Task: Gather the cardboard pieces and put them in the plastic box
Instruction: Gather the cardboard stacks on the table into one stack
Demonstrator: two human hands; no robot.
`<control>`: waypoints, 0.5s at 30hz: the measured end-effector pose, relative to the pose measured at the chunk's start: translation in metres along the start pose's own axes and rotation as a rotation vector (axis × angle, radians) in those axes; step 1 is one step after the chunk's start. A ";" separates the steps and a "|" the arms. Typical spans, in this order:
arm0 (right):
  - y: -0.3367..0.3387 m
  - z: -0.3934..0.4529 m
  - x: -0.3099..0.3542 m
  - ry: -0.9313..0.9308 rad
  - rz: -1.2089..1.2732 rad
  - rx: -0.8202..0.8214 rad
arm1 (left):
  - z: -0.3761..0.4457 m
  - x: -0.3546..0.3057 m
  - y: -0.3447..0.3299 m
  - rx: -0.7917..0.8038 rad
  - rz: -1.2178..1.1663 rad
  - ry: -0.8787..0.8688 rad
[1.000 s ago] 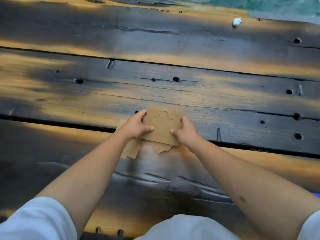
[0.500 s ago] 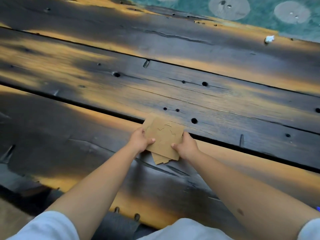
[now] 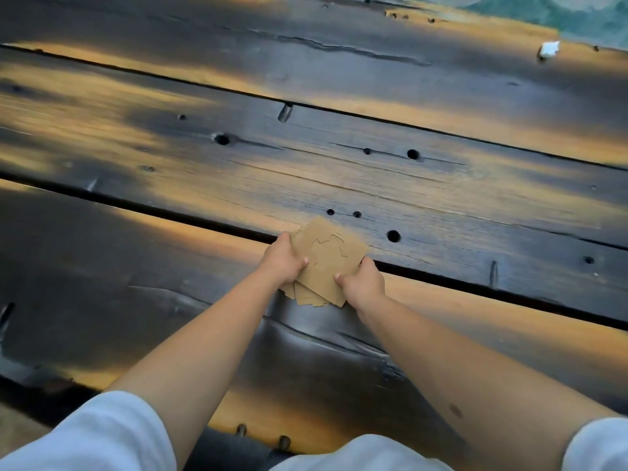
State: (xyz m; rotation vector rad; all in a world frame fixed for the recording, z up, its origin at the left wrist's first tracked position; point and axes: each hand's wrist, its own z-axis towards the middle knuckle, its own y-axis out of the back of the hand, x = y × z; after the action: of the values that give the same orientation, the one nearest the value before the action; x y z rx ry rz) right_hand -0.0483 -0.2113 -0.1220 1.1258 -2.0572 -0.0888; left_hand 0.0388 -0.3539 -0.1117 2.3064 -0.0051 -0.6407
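Several cardboard pieces (image 3: pixel 324 266) sit gathered in one stack, held between two hands over the gap between two planks of the table (image 3: pixel 339 185). How many pieces the stack holds cannot be counted: one top sheet shows fully, tilted like a diamond, with thin cut lines in its face, and the ragged corners of at least three more poke out below its near edge. Whether the stack rests on the wood or is lifted just off it cannot be told.

One left hand (image 3: pixel 283 261) grips the stack's left side, thumb pressed on the top sheet, the other fingers curled under and out of sight. One right hand (image 3: pixel 362 283) grips the near right corner the same way, thumb on top, fingers wrapped round the edge. Both hands are closed on the cardboard; both forearms are bare, with white sleeves (image 3: pixel 102 436) at the near edge of the view.

Three broad dark planks with yellow patches make up the table, marked by round holes and a few bent nails. One small white scrap (image 3: pixel 549 48) lies far off at the table's far right edge, well apart from the stack. Green floor (image 3: pixel 591 18) shows beyond it.
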 end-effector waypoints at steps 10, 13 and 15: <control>0.016 -0.005 -0.010 0.044 0.118 0.074 | -0.014 0.006 -0.011 0.078 -0.314 -0.061; 0.040 -0.019 -0.016 0.165 0.077 0.124 | -0.035 0.008 -0.019 0.129 -0.405 -0.170; 0.055 -0.028 -0.021 0.236 0.048 0.149 | -0.046 0.008 -0.026 0.135 -0.409 -0.216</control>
State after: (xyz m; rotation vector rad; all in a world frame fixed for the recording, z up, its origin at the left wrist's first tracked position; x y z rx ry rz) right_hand -0.0612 -0.1543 -0.0932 1.1183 -1.9019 0.2149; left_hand 0.0619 -0.3062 -0.1037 2.3731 0.3384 -1.1249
